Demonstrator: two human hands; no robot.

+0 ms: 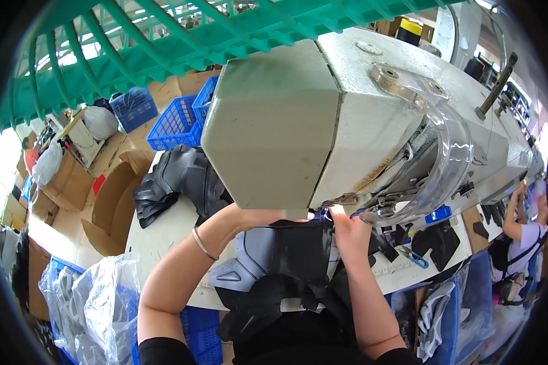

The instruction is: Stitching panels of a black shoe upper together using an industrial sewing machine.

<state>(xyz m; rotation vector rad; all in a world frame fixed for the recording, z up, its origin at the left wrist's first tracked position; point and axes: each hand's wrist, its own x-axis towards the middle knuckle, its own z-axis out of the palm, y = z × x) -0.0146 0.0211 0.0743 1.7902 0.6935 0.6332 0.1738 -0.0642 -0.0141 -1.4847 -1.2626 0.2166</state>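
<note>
A large grey-white industrial sewing machine (280,134) fills the middle, with a clear curved plastic guard (460,146) on its side. Beneath its head, a black and grey padded piece (295,249) lies on the white table. My left hand (259,216), with a bangle on the wrist, reaches under the head onto the far edge of this piece; the machine covers most of its fingers. Close to the needle area, my right hand (351,234) pinches the piece's edge, its fingertips partly hidden. More dark material hangs over the table's near edge.
Dark moulded pieces (179,176) are heaped left of the machine. Blue-handled snips (415,258) and black cut pieces (435,243) lie on the right. A green plastic basket (182,52) hangs above. Bagged parts (97,304) stand lower left; another person (520,237) works far right.
</note>
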